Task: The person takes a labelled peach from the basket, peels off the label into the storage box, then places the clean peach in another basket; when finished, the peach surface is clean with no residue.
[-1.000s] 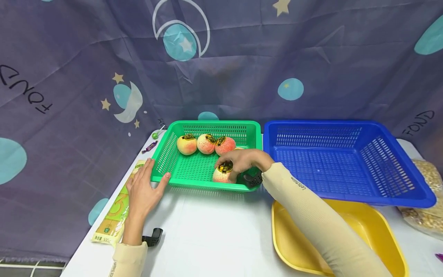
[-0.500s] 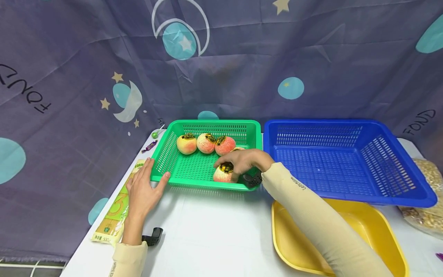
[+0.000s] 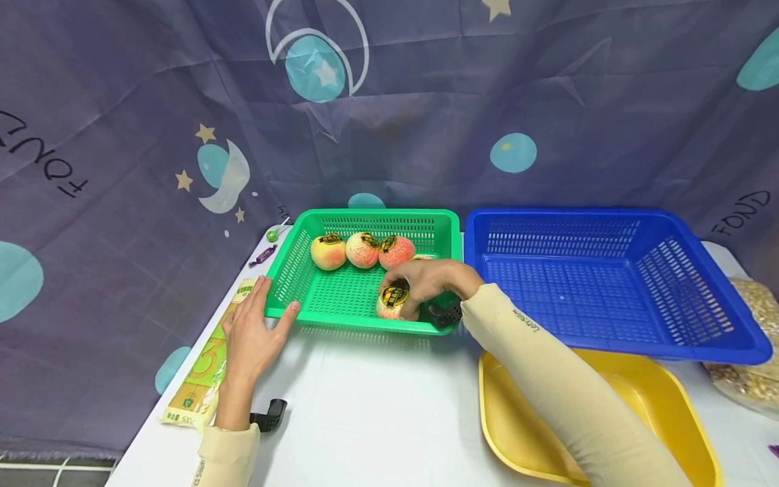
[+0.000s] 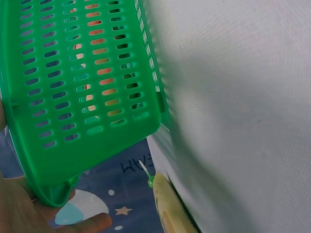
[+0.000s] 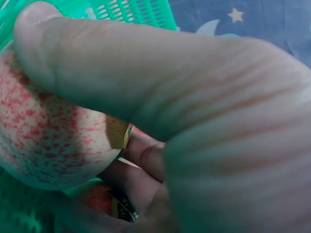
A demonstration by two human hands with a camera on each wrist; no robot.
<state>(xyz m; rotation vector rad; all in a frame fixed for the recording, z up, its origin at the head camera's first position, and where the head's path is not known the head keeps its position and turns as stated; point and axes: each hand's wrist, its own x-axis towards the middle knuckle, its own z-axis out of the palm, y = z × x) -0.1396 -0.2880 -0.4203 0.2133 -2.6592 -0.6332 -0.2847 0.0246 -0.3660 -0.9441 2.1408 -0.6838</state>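
In the head view, my right hand (image 3: pixel 422 279) grips a pale peach (image 3: pixel 389 308) with red speckles and a black-and-gold sticker. This peach is at the front right inside the green basket (image 3: pixel 341 320). Close up in the right wrist view, the thumb (image 5: pixel 97 63) lies over the speckled peach (image 5: pixel 48 131), with fingers behind it. My left hand (image 3: pixel 252 335) rests at the basket's front left corner, fingers extended along the side and thumb at the front rim. More peaches (image 3: pixel 363 250) line the basket's back; one at the right is partly hidden behind my right hand.
To the right stands a blue basket (image 3: pixel 566 350), with a yellow tub (image 3: pixel 505 453) in front of it, under my right forearm. A long food packet (image 3: pixel 203 372), a wrapped candy (image 3: pixel 263 256) and a green lollipop (image 3: pixel 272 235) lie at the left. Bags of grain (image 3: pixel 751 389) lie far right.
The peach in my right hand has turned a little, its sticker now facing more to the front. My left hand stays at the basket's corner.
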